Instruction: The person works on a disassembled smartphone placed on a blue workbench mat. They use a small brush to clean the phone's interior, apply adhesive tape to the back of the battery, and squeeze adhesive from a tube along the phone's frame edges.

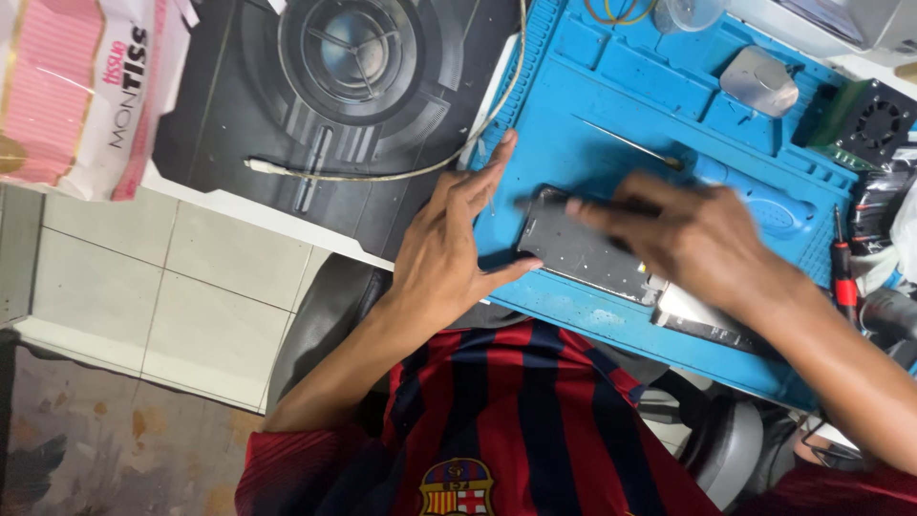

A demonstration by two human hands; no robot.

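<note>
An opened phone [583, 250] lies on a blue work mat [611, 105]. My left hand [449, 239] rests flat at the mat's left edge, thumb against the phone's near corner and fingers spread beside it. My right hand [688, 234] is blurred over the phone and grips a thin dark tool [549, 202] whose tip reaches the phone's top left corner. The phone's right part is hidden under that hand.
A thin metal pick [626, 143] and a small metal piece [759, 81] lie on the mat. A dark fan [874, 119] and a red-handled screwdriver [842, 272] sit at right. A white cable [382, 172] crosses a dark mat, and a pink tissue pack [76, 86] lies at top left.
</note>
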